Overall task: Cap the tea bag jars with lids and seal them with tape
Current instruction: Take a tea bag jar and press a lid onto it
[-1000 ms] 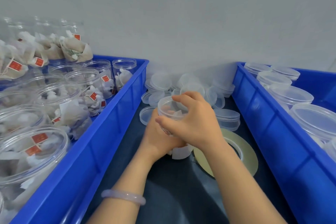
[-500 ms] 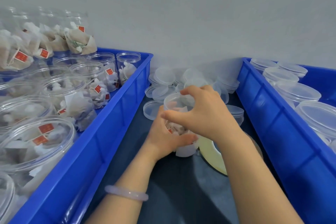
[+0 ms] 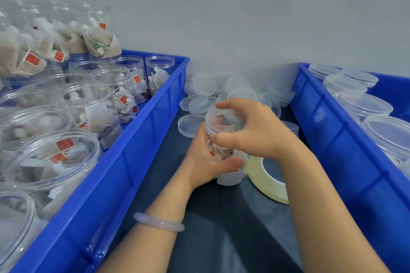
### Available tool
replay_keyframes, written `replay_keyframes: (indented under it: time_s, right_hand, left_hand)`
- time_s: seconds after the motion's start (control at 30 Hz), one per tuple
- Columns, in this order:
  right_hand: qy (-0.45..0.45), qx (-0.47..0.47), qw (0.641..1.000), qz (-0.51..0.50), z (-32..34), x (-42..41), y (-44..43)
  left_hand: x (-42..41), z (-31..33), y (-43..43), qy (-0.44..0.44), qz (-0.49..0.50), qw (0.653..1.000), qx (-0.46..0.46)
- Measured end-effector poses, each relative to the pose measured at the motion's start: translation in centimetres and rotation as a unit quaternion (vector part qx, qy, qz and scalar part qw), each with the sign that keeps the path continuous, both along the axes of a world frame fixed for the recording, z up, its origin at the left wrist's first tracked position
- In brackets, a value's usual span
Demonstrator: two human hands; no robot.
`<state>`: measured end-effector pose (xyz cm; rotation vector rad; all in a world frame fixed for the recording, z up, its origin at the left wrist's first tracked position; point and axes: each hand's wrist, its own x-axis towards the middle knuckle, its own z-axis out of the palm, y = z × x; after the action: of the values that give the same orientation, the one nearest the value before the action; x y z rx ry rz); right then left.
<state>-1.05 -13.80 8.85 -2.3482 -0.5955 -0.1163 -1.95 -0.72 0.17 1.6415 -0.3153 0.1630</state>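
At the centre of the view, on a dark cloth point(image 3: 221, 228) between two blue bins, a person works on one clear jar of tea bags point(image 3: 221, 150). The left hand point(image 3: 206, 161) grips the jar's body from the 7 o'clock side, and the right hand point(image 3: 259, 130) is curled over its top, fingers around a translucent lid point(image 3: 221, 116). This jar appears to be in the capping step, with taping not yet begun: the tape roll point(image 3: 266, 179) lies at 4 o'clock, just beside the jar and untouched. At 9 o'clock, the left bin point(image 3: 142, 139) holds many open jars point(image 3: 55, 157) of tea bags with no lids, so much of the job looks left to do. At 3 o'clock, the right bin point(image 3: 328, 139) holds capped jars point(image 3: 363, 106). Loose lids point(image 3: 199, 104) are heaped at 12 o'clock against the wall. The right hand hides most of the lid's rim, so whether it is fully seated cannot be told. Any tape on the capped jars is too faint to make out, and both bins are cut off by the frame edges.
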Motion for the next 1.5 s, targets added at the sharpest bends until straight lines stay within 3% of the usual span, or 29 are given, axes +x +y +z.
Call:
replay_keyframes:
  time_s: [0.2,0.33,0.37,0.5,0.83,0.93,1.0,1.13,1.23,1.37,1.5]
  right_hand:
    - [-0.068,0.067,0.991,-0.094,-0.6,-0.2,1.1]
    - [-0.119,0.195,0.966,-0.12,0.6,0.0,0.8]
    - [-0.114,0.187,0.97,-0.102,0.6,0.0,0.6]
    - [-0.04,0.002,0.999,-0.036,-0.8,-0.2,1.0]
    - [0.002,0.041,0.997,-0.065,-1.3,0.1,1.2]
    - [-0.041,0.031,0.99,-0.135,-2.3,-0.5,1.9]
    - [-0.082,-0.03,0.975,-0.205,-2.6,-1.0,3.0]
    - [-0.063,-0.175,0.964,-0.189,-1.2,-1.6,3.0]
    - [-0.035,-0.208,0.965,-0.155,0.6,-1.9,0.7]
    - [-0.006,-0.11,0.988,-0.112,1.0,-0.6,-1.2]
    - [0.038,0.029,0.999,0.019,-0.6,0.4,-0.7]
  left_hand:
    - [0.5,-0.3,-0.1,0.018,0.012,1.0,-0.002]
    - [0.0,-0.4,-0.2,0.036,0.02,0.999,-0.033]
    - [0.0,-0.4,-0.1,0.032,0.02,0.999,-0.035]
    - [0.4,0.0,-0.2,0.023,0.038,0.999,0.021]
    - [0.8,-0.6,-0.3,0.014,0.064,0.997,0.046]
    - [0.5,-0.1,-1.1,0.009,0.069,0.995,0.075]
    - [0.4,0.4,-1.6,0.0,0.083,0.99,0.111]
    - [0.7,0.4,-1.5,-0.008,0.09,0.994,0.054]
    - [0.8,-0.4,-0.9,0.038,0.06,0.997,-0.017]
    - [0.6,-0.9,-0.4,0.034,0.059,0.997,-0.019]
    - [0.5,-0.3,-0.3,-0.007,0.05,0.999,0.008]
